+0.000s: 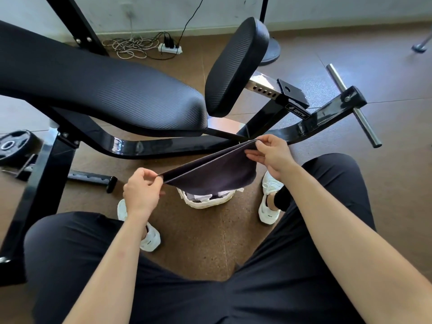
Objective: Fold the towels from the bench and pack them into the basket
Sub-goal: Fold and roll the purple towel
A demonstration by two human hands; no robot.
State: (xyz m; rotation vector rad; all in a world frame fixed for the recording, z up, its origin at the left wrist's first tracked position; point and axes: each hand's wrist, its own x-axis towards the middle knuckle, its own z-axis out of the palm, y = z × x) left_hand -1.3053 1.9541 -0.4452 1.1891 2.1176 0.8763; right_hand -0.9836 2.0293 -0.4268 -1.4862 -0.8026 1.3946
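The person is sitting and holding a dark grey soft cloth towel [210, 174] up in the air. The left hand [140, 192] is pinching one end and the right hand [272, 155] is pinching the other, so the doubled edges are lining up. The towel is hanging right over the white woven basket [205, 203] on the brown floor [198, 242], probably ready for dropping in. The black padded bench [98, 90] is looking bare.

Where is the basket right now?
In the head view the white woven basket sits on the floor between the person's white shoes, directly under the dark towel held by both hands.
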